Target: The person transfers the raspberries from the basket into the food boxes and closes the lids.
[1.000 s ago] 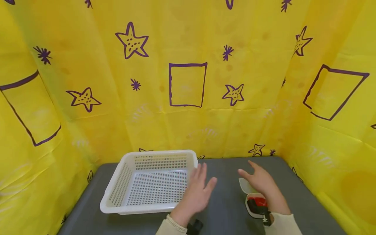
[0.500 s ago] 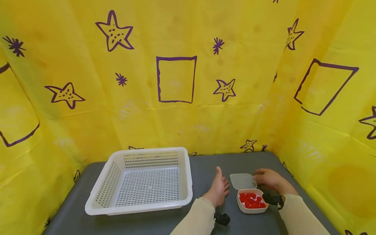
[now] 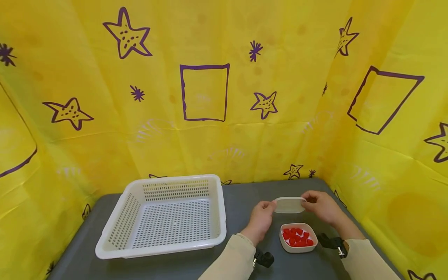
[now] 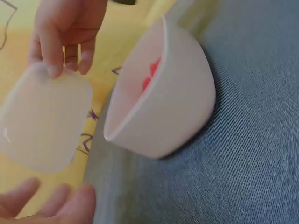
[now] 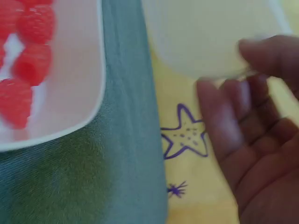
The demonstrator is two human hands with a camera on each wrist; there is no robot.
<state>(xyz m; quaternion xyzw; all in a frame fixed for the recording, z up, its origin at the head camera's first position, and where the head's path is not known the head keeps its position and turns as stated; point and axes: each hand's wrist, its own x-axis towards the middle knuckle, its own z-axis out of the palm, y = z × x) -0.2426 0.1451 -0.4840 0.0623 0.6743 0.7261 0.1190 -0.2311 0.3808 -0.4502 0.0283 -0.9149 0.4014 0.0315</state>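
Observation:
A translucent lid [image 3: 289, 205] is held up behind a small off-white box. My right hand [image 3: 321, 207] pinches the lid's right edge between thumb and fingers, also clear in the right wrist view. My left hand [image 3: 260, 219] has its fingertips right by the lid's left edge. In the left wrist view those fingers [image 4: 77, 203] are spread, with a narrow gap to the lid [image 4: 49, 119]. The box [image 3: 298, 249] stands uncovered on the table between my forearms. Red raspberries [image 5: 32, 63] lie inside it, with white showing between them.
A large white plastic basket [image 3: 161, 249] with perforated walls and base stands on the grey table [image 3: 252, 190], left of my hands. A yellow curtain [image 3: 210, 151] with purple stars and outlines encloses the table's back and sides.
The right hand has come down to the lid, which lay flat behind the box, and raised it. The left hand has moved right, away from the basket, to the lid's left edge.

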